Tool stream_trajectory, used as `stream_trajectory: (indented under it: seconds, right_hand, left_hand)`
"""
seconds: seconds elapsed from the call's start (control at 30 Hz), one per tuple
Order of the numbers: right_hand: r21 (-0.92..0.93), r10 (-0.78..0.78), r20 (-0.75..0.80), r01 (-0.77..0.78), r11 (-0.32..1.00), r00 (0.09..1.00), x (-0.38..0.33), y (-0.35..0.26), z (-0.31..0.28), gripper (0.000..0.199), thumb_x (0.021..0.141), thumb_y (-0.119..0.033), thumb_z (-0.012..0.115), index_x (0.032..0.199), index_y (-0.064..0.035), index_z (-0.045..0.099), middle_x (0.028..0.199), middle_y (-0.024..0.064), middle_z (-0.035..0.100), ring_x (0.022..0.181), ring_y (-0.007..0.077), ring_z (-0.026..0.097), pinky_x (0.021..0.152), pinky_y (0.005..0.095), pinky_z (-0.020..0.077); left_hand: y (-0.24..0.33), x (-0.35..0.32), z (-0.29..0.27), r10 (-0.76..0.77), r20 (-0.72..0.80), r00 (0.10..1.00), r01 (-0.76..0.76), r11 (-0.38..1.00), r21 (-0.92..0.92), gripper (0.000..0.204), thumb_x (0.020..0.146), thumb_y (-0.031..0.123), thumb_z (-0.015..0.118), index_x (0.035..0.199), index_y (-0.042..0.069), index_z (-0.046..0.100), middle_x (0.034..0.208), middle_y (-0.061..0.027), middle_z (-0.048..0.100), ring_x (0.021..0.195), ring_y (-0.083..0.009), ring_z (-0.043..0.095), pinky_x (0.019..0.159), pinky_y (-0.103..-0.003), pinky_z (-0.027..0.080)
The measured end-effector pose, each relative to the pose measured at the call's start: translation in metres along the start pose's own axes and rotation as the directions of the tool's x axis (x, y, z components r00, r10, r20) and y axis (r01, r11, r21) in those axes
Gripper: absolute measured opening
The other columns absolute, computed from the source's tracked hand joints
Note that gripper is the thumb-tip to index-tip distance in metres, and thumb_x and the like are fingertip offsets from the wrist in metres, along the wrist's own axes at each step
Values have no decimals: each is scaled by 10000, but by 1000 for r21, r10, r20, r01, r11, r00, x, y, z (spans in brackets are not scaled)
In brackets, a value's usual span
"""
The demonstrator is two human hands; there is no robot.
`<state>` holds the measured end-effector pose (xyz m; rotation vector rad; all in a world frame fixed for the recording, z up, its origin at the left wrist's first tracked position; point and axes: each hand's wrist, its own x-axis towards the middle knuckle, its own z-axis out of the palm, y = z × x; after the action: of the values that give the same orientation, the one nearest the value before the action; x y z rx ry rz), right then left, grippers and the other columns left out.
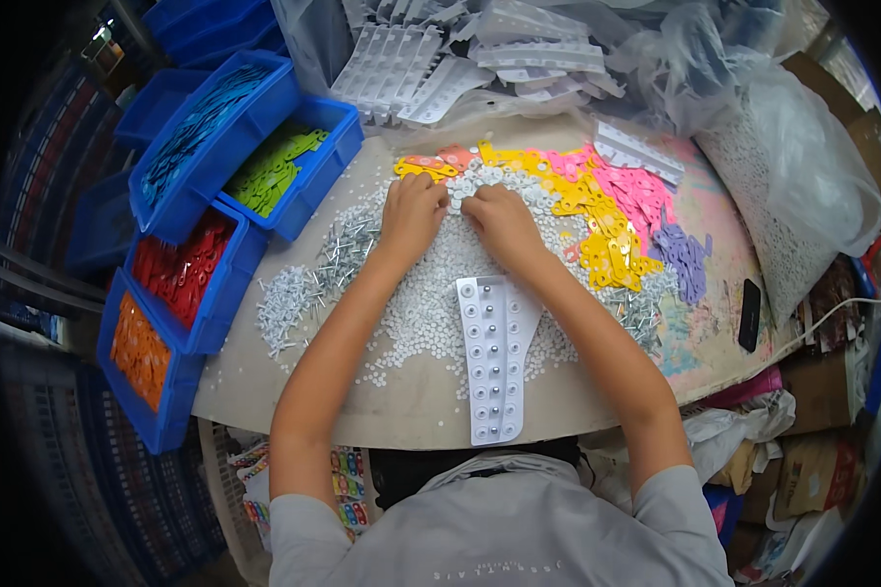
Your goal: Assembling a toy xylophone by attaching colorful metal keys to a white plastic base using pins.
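My left hand (415, 213) is at the far middle of the table with its fingers curled together, beside yellow and orange flat plastic pieces (425, 166). My right hand (505, 225) lies a little to the right, fingers also bent closed, over larger white round caps (519, 182). Whatever the fingertips hold is hidden or too small to make out. Between my forearms spreads a heap of small white plastic discs (419, 315). On its near side lies a white strip tray (494, 362) with rows of round seats and metal pins.
Metal pins (350, 240) lie left of the discs. Yellow (607, 235), pink (641, 201) and purple pieces (683, 259) are piled on the right, near a black phone-like object (750, 315). Blue bins (308, 196) flank the left edge; stacked white trays (538, 59) and a filled sack (783, 196) stand behind.
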<state>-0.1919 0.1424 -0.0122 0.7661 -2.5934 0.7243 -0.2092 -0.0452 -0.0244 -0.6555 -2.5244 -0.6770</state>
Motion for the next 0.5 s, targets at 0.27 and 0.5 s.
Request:
stream_trajectory:
  seconds: [0.27,0.5]
  right_hand:
    - [157,76,-32,-70,985,997,-21,-11,-25,66,835,-32,642,898,-39,622,871,120,625,887,325,589,802,427,475]
    - [327,280,163,-320,889,946,-95,-46,-86,113,875,-51,670,985,-30,662,922,96,666,912,231,617,822,346,474]
  left_hand:
    - [35,-29,-36,-285,114,952,307,880,-362,150,778,95,753,923,71,721,823,-86,680,882,-288,630,825,-408,469]
    - [75,-89,-57,-70,274,959,216,806,-551,108,806,82,747,911,54,746,875,-77,672,868,-234,606,827,-347,475]
